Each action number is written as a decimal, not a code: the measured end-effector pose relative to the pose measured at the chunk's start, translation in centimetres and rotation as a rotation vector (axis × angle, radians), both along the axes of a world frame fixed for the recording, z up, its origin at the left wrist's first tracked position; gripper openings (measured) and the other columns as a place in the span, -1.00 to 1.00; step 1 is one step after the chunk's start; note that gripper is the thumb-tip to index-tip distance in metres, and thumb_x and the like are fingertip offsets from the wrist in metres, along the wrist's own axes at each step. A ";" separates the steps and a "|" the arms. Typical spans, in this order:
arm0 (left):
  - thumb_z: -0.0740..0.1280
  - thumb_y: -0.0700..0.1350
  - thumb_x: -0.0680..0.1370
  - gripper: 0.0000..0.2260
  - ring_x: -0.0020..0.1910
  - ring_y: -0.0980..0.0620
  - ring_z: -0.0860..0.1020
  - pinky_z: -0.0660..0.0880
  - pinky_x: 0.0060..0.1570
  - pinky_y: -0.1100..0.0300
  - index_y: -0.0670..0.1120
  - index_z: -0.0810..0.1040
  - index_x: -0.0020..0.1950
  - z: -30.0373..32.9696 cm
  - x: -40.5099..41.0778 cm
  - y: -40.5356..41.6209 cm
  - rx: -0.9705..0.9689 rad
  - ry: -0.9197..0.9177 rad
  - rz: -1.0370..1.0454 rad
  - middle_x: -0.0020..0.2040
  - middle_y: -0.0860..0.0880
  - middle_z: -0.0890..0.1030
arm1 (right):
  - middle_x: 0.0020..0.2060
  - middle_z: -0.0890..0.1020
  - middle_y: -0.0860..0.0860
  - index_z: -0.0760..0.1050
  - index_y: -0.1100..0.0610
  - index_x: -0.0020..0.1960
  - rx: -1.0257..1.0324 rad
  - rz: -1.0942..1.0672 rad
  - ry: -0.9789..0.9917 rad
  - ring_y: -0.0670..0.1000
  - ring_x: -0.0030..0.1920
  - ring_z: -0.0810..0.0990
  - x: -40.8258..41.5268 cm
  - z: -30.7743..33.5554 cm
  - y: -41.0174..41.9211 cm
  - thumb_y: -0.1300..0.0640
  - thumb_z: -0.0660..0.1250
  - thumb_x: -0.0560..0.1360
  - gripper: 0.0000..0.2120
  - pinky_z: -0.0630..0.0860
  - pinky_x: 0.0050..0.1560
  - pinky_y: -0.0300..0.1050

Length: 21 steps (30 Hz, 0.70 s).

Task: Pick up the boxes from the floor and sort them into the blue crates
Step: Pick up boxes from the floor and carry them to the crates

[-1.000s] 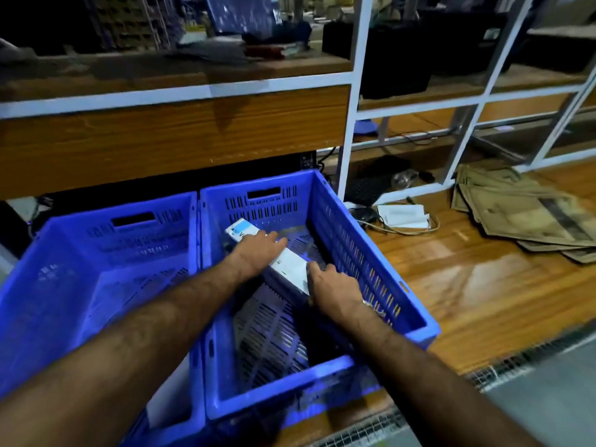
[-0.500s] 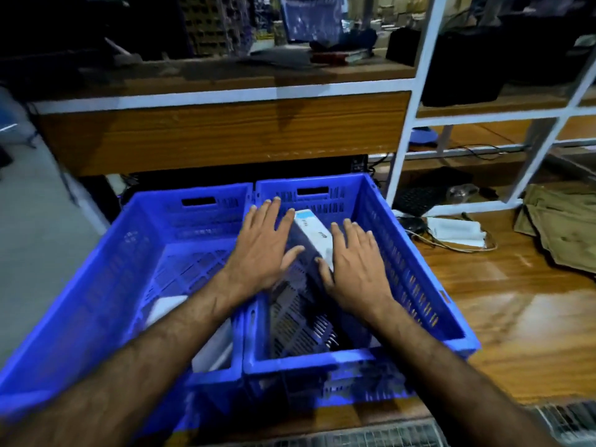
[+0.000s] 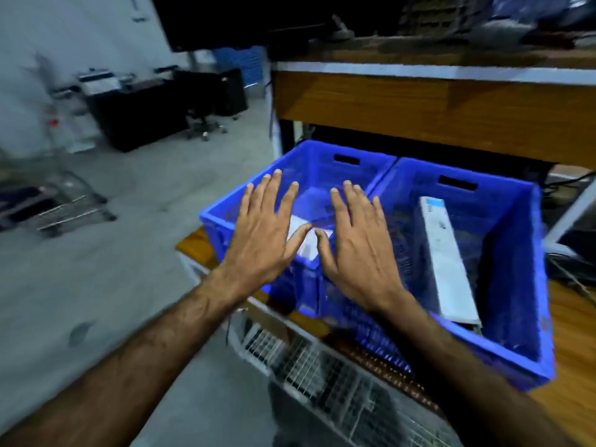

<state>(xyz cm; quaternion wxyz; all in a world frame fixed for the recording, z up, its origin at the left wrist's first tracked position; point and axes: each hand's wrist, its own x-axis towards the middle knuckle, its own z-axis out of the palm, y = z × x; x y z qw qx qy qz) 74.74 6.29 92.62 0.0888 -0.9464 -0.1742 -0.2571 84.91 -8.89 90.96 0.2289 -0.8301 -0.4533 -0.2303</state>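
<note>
Hovering flat with fingers spread and holding nothing, the left hand [image 3: 263,235] and right hand [image 3: 358,243] sit over the left crate [image 3: 219,217]; the long box [image 3: 446,259] lies lengthwise in the right crate [image 3: 537,240], nearer the right hand.

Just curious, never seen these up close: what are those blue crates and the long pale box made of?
Blue crates: likely moulded plastic, slightly glossy, with slotted walls and cut-out handles. Long pale box: probably printed cardboard, matte, flat-sided with sharp edges.
</note>
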 end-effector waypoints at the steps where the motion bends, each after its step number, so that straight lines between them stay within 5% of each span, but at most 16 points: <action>1: 0.07 0.25 0.62 -0.34 0.59 -0.21 0.15 0.03 0.57 -0.15 -0.12 0.23 0.60 -0.3 -1.8 -0.1 -0.005 0.007 0.032 0.61 -0.22 0.16 | 0.54 0.26 0.25 0.26 0.27 0.55 0.001 0.041 0.006 0.20 0.57 0.19 -1.2 -0.3 0.4 -0.06 0.20 0.57 -0.35 0.09 0.55 0.22; 21: 0.12 0.26 0.61 -0.31 0.59 -0.25 0.13 0.08 0.56 -0.18 -0.15 0.21 0.60 -11.3 -43.5 -5.4 -0.181 0.163 0.829 0.62 -0.26 0.13 | 0.54 0.26 0.24 0.20 0.23 0.57 -0.287 0.750 -0.034 0.22 0.54 0.22 -32.3 -9.7 8.0 -0.10 0.16 0.59 -0.34 0.10 0.54 0.23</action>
